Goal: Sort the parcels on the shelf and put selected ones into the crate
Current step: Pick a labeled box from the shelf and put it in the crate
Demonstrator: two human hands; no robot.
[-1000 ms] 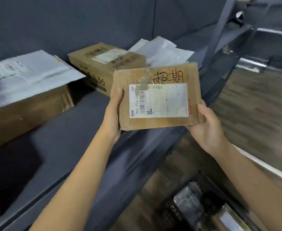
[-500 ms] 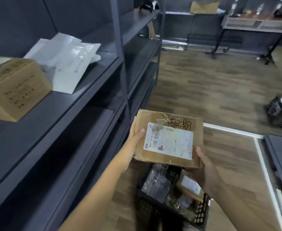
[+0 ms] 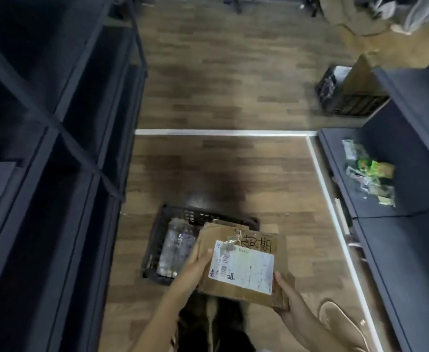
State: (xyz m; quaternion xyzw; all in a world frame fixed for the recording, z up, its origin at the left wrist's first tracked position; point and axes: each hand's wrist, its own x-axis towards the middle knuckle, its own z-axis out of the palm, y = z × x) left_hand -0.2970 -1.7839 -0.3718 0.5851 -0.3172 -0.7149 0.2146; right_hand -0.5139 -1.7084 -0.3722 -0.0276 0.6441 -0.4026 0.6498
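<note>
Flat brown cardboard parcel (image 3: 244, 265) has dropped over the black plastic crate (image 3: 157, 240); left hand (image 3: 195, 265) and right hand (image 3: 288, 301) grip its ends. Lower level, then release.

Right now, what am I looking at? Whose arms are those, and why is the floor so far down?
No machine here, just a person. A camera sits on their head and looks forward and down, so you see what they see: their own two arms reaching out from the bottom of the picture.

The left hand and the right hand hold a flat cardboard parcel by its two sides. It has a white label with a barcode and some handwriting above it.

Underneath, on the wooden floor, stands a black crate with a shiny plastic-wrapped parcel already inside. The cardboard parcel is held just above the crate.

Dark shelves stand on the left. On the right, a low dark shelf carries small colourful packets.
</note>
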